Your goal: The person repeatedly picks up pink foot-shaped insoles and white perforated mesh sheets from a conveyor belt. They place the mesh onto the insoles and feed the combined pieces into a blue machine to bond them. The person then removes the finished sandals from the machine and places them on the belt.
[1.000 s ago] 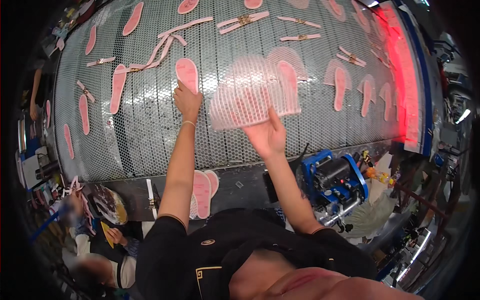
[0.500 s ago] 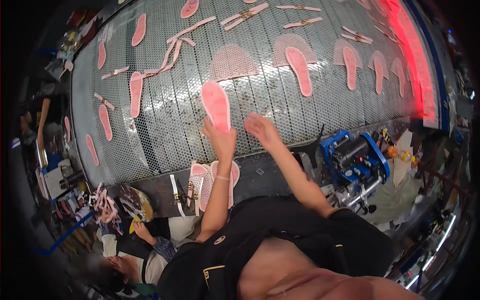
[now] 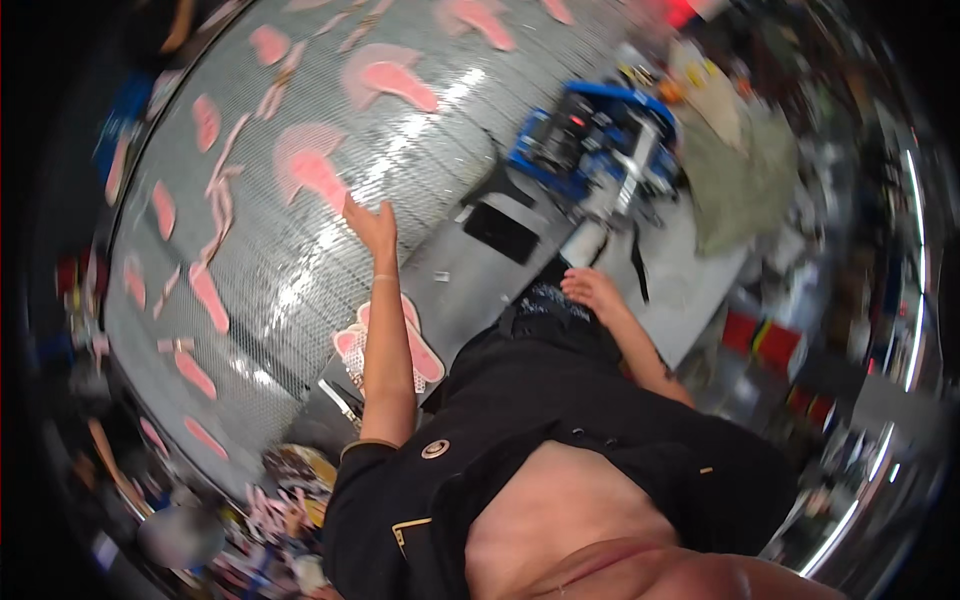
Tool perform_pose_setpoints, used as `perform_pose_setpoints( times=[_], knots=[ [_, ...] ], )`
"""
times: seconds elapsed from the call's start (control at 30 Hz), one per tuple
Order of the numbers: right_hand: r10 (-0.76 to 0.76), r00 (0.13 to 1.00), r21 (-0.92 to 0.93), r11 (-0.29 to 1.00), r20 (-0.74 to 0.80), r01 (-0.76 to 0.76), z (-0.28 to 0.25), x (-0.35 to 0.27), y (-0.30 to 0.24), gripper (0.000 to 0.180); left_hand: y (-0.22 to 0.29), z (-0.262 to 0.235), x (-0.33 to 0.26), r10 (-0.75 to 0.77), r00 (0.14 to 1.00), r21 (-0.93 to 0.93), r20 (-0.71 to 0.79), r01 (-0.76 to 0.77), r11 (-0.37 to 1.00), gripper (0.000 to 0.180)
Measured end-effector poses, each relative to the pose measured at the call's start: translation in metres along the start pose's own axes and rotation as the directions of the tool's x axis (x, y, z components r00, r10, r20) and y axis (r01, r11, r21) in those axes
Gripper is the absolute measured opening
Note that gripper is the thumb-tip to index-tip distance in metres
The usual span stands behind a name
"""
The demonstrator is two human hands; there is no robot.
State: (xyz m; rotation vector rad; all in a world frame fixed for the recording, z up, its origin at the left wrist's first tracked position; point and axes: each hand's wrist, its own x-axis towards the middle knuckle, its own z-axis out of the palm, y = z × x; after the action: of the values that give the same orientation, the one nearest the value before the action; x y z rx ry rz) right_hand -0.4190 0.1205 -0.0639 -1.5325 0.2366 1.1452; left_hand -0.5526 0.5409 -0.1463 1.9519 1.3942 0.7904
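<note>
My left hand (image 3: 372, 228) reaches over the metal mesh belt (image 3: 300, 260), its fingertips at the heel end of a pink shoe insole (image 3: 320, 176). Its thumb stands apart from the fingers. That insole lies across a pale pink rounded mesh piece (image 3: 292, 150). Near the dark work trousers, my right hand (image 3: 592, 290) hangs with loosely bent fingers and nothing in it. Beside my left forearm, several pink-and-white soles (image 3: 425, 352) are piled on the grey ledge. Another insole on a mesh piece (image 3: 400, 84) rests farther along the belt.
More pink insoles (image 3: 208, 298) and strap pieces (image 3: 222, 205) are spread over the belt. A blue-framed machine (image 3: 590, 140) stands to the right, with a flat black rectangle (image 3: 502, 233) near it. Greenish cloth (image 3: 735, 180) lies beyond. Blurred clutter fills the lower left.
The view has swung to the right. The insole held up in my left hand now lies on the mesh piece. My right hand has drawn back from the belt toward my body.
</note>
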Motion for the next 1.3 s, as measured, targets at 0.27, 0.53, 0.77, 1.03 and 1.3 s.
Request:
perform_pose_setpoints(
  times=[0.27,0.53,0.77,1.03,1.3],
  knots=[
    [-0.131,0.898,0.161,0.963,-0.421,0.216,-0.117,-0.055,0.038,0.025,0.057,-0.004,-0.158,0.095,0.875,-0.454,0.474,0.15,0.878,0.018],
    [-0.199,0.88,0.18,0.937,-0.43,0.3,-0.21,0.036,-0.016,0.027,0.076,-0.035,-0.24,-0.132,0.856,-0.242,0.499,0.284,0.928,0.03],
    [-0.856,0.294,-0.794,0.509,-0.426,0.331,-0.218,0.145,-0.149,0.048,0.097,-0.038,-0.302,-0.263,0.889,-0.389,0.375,0.409,0.825,0.03],
    [-0.966,0.122,-0.967,0.24,-0.229,0.083,-0.238,0.202,-0.224,0.021,0.156,-0.028,-0.375,-0.274,0.89,-0.285,0.366,0.387,0.877,0.023],
    [-0.993,0.021,-0.647,0.09,-0.114,0.757,-0.258,0.019,-0.306,0.01,0.186,-0.004,-0.352,-0.088,0.842,-0.369,0.532,0.324,0.871,0.021]
  ],
)
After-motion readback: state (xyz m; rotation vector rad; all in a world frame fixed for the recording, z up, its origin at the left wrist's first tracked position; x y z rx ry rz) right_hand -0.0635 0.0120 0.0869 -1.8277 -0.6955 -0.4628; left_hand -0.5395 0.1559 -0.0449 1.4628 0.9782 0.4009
